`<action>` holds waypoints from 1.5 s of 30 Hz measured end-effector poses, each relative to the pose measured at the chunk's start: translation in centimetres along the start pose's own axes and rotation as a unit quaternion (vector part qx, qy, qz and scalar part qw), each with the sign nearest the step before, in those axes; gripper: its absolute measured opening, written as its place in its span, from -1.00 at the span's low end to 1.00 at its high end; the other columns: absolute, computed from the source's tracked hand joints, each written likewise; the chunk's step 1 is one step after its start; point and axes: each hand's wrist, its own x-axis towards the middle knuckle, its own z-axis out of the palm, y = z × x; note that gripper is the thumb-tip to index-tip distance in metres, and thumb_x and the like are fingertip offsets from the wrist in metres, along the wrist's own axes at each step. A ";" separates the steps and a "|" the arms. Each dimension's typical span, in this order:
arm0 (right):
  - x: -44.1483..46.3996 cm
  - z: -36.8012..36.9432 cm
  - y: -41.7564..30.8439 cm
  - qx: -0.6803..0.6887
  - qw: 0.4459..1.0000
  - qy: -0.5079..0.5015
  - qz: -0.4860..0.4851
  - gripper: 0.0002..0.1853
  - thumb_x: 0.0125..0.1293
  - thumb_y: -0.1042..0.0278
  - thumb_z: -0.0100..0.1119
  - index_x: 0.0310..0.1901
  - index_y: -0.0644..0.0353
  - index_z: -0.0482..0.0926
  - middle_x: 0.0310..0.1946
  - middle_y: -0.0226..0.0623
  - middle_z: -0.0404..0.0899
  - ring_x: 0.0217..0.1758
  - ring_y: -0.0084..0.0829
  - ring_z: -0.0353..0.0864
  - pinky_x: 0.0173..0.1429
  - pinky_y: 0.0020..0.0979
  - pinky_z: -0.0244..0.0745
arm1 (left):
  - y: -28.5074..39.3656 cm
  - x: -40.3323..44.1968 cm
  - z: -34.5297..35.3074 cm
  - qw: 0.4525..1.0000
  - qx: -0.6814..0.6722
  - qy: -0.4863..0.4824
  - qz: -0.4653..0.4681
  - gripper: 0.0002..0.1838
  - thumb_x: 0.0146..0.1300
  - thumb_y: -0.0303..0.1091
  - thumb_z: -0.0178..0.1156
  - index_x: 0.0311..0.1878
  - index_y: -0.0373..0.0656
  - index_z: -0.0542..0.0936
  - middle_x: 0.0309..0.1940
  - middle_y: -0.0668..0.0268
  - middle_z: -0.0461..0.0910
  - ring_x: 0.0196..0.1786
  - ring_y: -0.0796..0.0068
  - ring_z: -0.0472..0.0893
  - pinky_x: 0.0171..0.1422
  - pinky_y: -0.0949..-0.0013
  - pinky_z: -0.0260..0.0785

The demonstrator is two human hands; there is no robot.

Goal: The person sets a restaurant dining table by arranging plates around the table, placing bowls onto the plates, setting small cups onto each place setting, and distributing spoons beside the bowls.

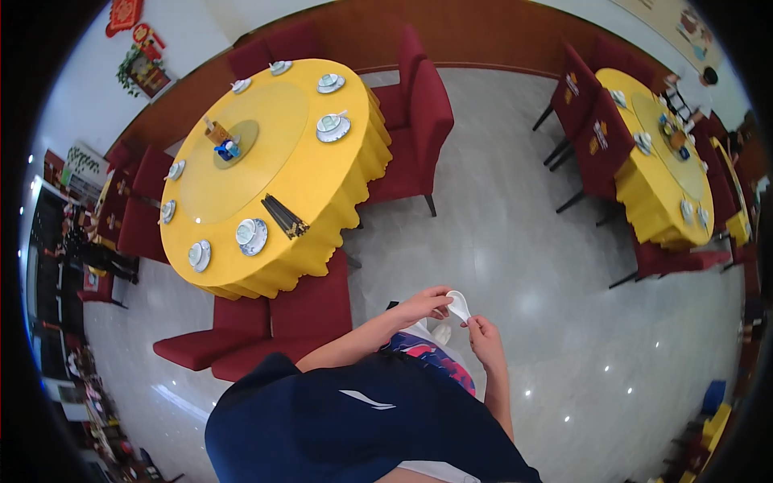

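Note:
In front of my body, away from the tables, both hands meet at a white spoon. My left hand has its fingers closed at the bowl end of the spoon. My right hand pinches the handle end. Beyond my left arm stands a round table with a yellow cloth. Stacked bowls and saucers sit along its near edge, beside a bundle of dark chopsticks.
Red chairs stand close on the near side of the round table, others at its right. A second yellow table is at the right, with a person beside it. Another person stands far left.

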 end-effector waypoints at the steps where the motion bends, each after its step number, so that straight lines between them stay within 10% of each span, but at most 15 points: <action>1: 2.0 -1.3 -0.6 -0.021 1.000 0.005 -0.017 -0.73 0.47 0.20 -0.02 -0.24 0.18 0.59 -0.69 -0.65 0.24 -0.66 -0.76 0.15 -0.57 -0.59 0.04 | 1.1 1.6 -0.3 1.000 -0.007 0.006 0.009 -0.74 0.42 -0.22 0.08 0.08 -0.09 0.49 -0.15 0.41 0.54 -0.14 0.63 0.52 -0.04 0.46 0.42; 16: 32.5 -12.8 -17.4 -0.105 0.994 -0.020 0.027 -0.72 0.49 0.18 -0.05 -0.21 0.18 0.57 -0.71 -0.65 0.21 -0.71 -0.73 0.12 -0.63 -0.58 -0.01 | 17.9 32.9 -8.6 0.976 -0.207 -0.066 -0.015 -0.70 0.19 -0.41 0.06 0.02 -0.09 0.46 -0.22 0.34 0.55 -0.20 0.56 0.58 -0.07 0.36 0.46; 25: 50.3 -20.4 -31.9 -0.131 0.989 -0.031 0.053 -0.74 0.51 0.21 -0.06 -0.23 0.20 0.51 -0.73 -0.65 0.17 -0.75 -0.76 0.04 -0.68 -0.59 -0.08 | 36.4 46.2 -13.4 0.996 -0.034 -0.076 0.037 -0.77 0.27 -0.30 0.09 -0.08 -0.21 0.47 -0.46 0.39 0.51 -0.38 0.63 0.51 -0.25 0.48 0.39; 38: 81.6 -18.1 -44.8 -0.132 0.984 -0.103 -0.056 -0.76 0.50 0.25 -0.05 -0.18 0.24 0.53 -0.71 -0.67 0.19 -0.70 -0.80 0.12 -0.61 -0.62 -0.02 | 54.7 62.1 -31.1 0.948 -0.098 0.111 0.283 -0.77 0.23 -0.44 0.16 -0.05 -0.12 0.45 -0.38 0.40 0.56 -0.33 0.67 0.51 -0.24 0.51 0.37; 45: 103.6 -22.2 -59.5 -0.081 0.988 -0.112 -0.063 -0.74 0.54 0.18 -0.16 -0.13 0.19 0.43 -0.69 -0.60 0.16 -0.73 -0.75 0.08 -0.66 -0.60 -0.05 | 64.1 72.8 -40.6 0.835 -0.231 0.421 0.269 -0.83 0.31 -0.31 0.07 -0.09 -0.13 0.48 -0.41 0.38 0.53 -0.36 0.63 0.50 -0.21 0.50 0.39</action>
